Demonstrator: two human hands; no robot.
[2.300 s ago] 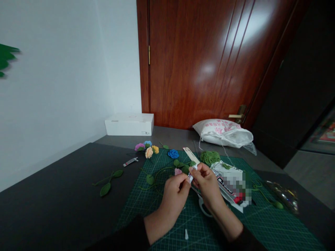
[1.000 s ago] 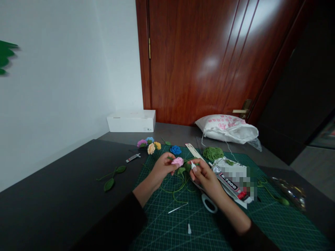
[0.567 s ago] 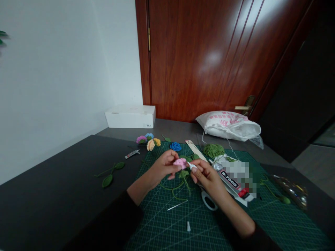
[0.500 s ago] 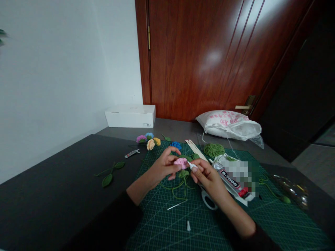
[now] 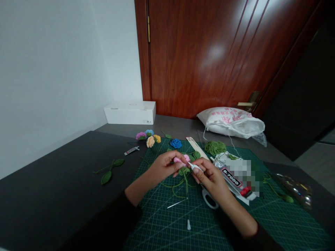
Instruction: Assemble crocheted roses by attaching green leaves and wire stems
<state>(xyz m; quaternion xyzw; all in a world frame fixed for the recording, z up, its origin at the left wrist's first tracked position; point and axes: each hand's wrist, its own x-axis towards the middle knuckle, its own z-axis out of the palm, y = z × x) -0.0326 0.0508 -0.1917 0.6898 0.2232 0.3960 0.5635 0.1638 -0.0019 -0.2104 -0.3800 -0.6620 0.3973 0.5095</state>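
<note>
A pink crocheted flower (image 5: 180, 159) is pinched in the fingers of my left hand (image 5: 165, 165), which partly cover it. In my right hand (image 5: 209, 174) is a glue tube (image 5: 195, 167), its white pointed nozzle aimed at the flower; most of its body is hidden by the fingers. The tip is at or very close to the petals; I cannot tell whether it touches. Green leaves and yarn stems (image 5: 185, 171) lie beneath both hands. Below them on the green cutting mat (image 5: 162, 226) are a thin metal needle (image 5: 176, 204) and a small white cap (image 5: 188, 225).
Crocheted flowers (image 5: 149, 139), a small tube (image 5: 131, 150) and a leafy stem (image 5: 110, 170) lie left. A blue rose (image 5: 176, 143), ruler (image 5: 196, 147), green yarn (image 5: 215, 147), B-7000 package (image 5: 231, 177) and scissors (image 5: 209, 200) surround my hands. Behind stand a white box (image 5: 129, 113) and bag (image 5: 230, 122).
My left fingers have shifted over the pink flower and turned it, so less of it shows. The nozzle stays beside it. The whole view has tilted slightly.
</note>
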